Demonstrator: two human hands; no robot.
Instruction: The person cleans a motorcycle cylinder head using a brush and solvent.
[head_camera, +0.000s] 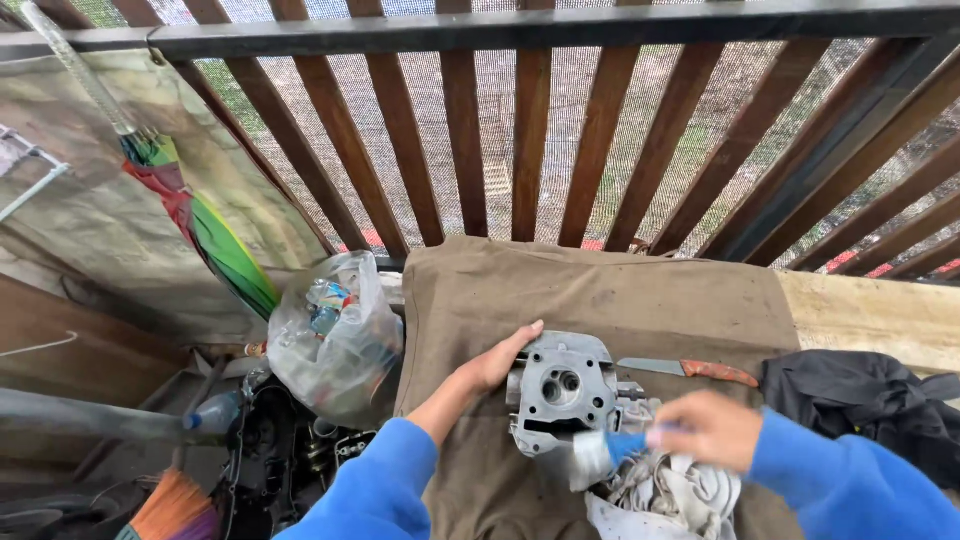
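Left hand: the left hand (497, 362) was laid against the left side of the metal engine part (562, 392), fingers spread flat along its upper left edge — steadying rather than clasping it.

Right hand: the right hand (706, 428) was closed around the blue handle of a brush (600, 453); the hand was blurred, so the finger positions could not be made out finely.

Brush: its pale bristles were pressed to the lower right edge of the engine part, the handle running back into the right hand.

Engine part: a grey cast block with round openings on its top face was seen lying on the brown cloth (600, 290), near the middle of the surface, between the two hands.

Rag: a crumpled whitish rag (665, 490) was bunched just below and right of the engine part, under the right hand.

Knife: a knife (688, 369) with a reddish-brown handle was lying on the cloth just right of the part, blade pointed towards it.

Dark cloth: a black bundle (860, 395) was heaped at the right end of the surface.

Plastic bag: a clear bag (335, 335) of small items was set just off the cloth's left edge.

Umbrella: a folded multicoloured umbrella (205, 225) was propped at the far left — well apart from the hands.

Railing: a wooden slatted railing (530, 130) backed with mesh was standing behind the surface.
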